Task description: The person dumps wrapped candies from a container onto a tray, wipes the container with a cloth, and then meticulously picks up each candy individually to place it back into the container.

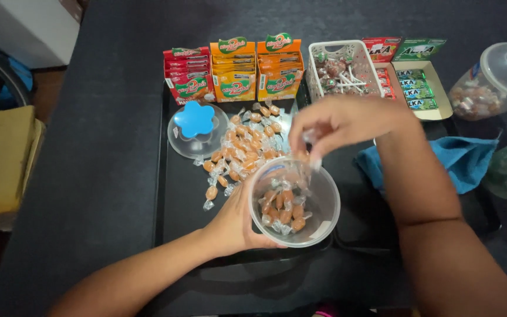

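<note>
Gripping the clear plastic jar (318, 205) with our left hand (236, 222), we are wrapping the fingers around its near-left wall and holding it tilted, mouth toward the camera, over the black tray (174, 205). Orange wrapped candies (283, 212) are lying in the jar's bottom. Just above the jar's rim we are holding our right hand (338, 120), its fingertips (311, 140) pinched closed on what looks like a clear-wrapped candy, though motion blur is hiding the detail. Beyond the jar, a loose pile of candies (243, 147) is lying on the tray. Left of that pile the jar's clear lid with a blue flower knob (193, 120) is resting flat. Farther beyond the jar, red and orange candy boxes (233, 73) and a white basket (341, 69) are standing in a row. Right of the jar a blue cloth (462, 158) is lying.
</note>
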